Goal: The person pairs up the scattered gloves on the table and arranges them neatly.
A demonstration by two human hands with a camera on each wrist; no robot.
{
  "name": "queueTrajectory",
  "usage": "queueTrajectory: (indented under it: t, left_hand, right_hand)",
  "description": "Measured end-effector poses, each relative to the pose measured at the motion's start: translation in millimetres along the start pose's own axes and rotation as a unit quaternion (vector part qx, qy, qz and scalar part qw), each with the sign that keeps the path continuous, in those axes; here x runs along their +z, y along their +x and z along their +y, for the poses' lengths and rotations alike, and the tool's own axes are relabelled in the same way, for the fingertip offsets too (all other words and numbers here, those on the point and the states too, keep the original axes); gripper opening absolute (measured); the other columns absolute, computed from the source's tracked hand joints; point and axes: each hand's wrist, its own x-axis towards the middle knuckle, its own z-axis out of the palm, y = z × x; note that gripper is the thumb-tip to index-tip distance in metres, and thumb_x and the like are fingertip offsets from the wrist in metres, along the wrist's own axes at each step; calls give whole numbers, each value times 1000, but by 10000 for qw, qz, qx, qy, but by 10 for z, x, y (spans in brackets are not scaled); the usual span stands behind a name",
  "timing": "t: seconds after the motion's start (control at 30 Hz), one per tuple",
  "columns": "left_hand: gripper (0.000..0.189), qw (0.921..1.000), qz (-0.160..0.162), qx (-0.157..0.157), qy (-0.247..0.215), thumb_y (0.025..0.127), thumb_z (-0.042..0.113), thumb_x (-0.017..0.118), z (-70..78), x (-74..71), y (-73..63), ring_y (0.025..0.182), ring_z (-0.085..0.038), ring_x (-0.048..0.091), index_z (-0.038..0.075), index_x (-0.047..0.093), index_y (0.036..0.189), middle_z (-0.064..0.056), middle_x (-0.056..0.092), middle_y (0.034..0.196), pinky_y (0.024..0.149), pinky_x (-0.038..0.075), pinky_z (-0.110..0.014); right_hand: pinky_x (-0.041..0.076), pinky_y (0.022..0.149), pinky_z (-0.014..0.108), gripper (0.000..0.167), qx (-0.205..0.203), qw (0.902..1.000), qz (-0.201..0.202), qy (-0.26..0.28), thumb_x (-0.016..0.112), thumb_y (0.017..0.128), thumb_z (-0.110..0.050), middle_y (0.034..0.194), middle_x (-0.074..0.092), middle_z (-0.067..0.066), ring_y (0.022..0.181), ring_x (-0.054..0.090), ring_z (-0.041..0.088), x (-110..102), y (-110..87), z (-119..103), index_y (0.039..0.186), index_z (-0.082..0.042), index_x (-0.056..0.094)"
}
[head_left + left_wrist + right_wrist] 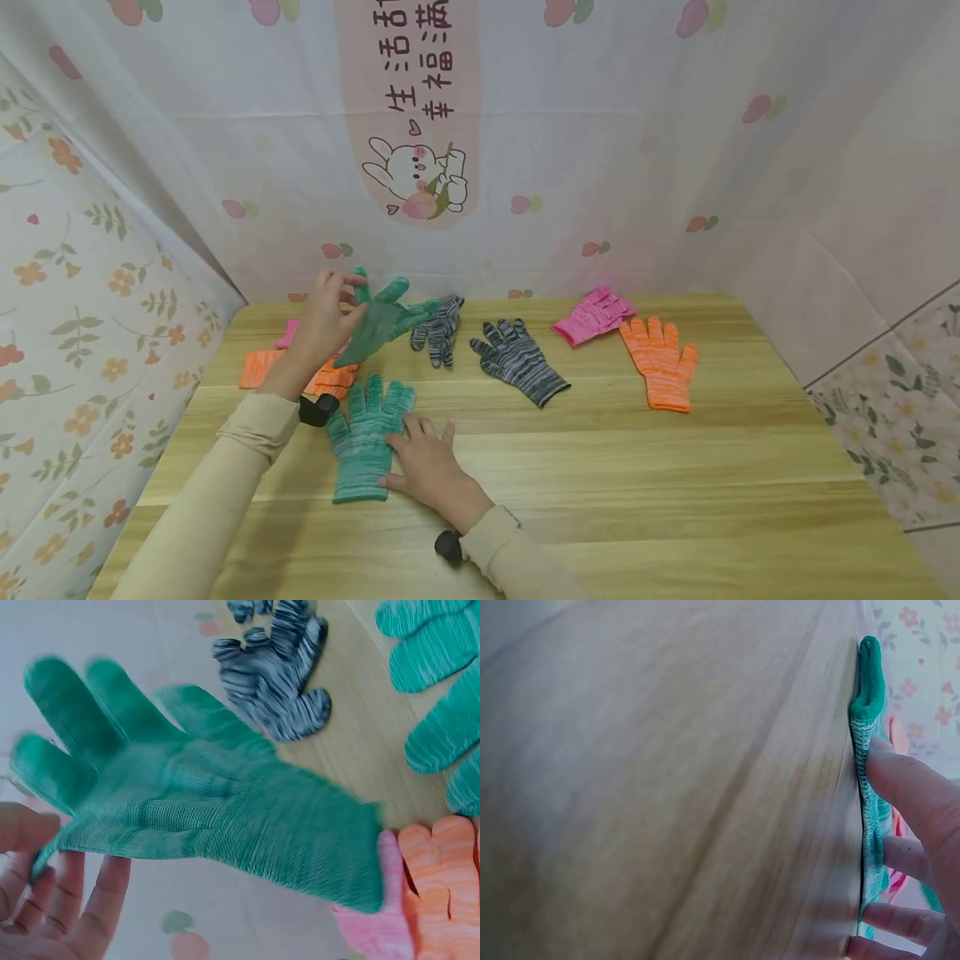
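Observation:
My left hand [321,323] pinches a green knit glove [380,323] near one edge and holds it up over the back left of the table. In the left wrist view the raised green glove [202,787] hangs sideways, its cuff away from the fingers, which blur slightly. A second green glove [362,457] lies flat at the front left, fingers pointing to the back. My right hand [431,467] rests at that glove's right edge with fingers spread. The right wrist view shows its fingertips touching the green fabric [871,772].
Two black-and-grey gloves [517,358] lie mid-table towards the back. A pink glove [595,315] and an orange glove [660,367] lie at the right. Behind my left forearm are another orange glove [261,367] and some pink fabric [287,333]. A printed curtain [600,167] hangs behind.

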Motion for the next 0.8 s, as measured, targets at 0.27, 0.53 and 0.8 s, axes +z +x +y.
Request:
queueTrajectory:
  t: [0.27,0.53,0.8]
  left_hand:
    - [36,9935,-415,-512,923,85,-4,45,215,-178,-329,81,-26,47,-7,46,121,-22,35,120,55,38,-27]
    - [37,9781,-1068,-901,1541,82,-4,47,237,-342,-687,65,-21,41,-12,47,118,-30,34,120,53,35,-29]
    - [38,9734,-1068,-1392,1473,82,-5,50,135,-345,-942,63,-20,43,-14,45,118,-31,30,121,49,35,-27]
  right_hand:
    - [31,96,69,61,-77,9999,79,67,61,80,-56,140,39,9,128,39,28,1,-7,-6,131,-22,54]
    - [31,95,69,61,-64,9999,129,72,62,80,-56,140,40,9,128,39,29,13,0,11,130,-22,55]
    - [31,96,69,61,-77,9999,113,24,62,80,-56,140,40,9,129,38,28,-3,-11,8,130,-22,54]
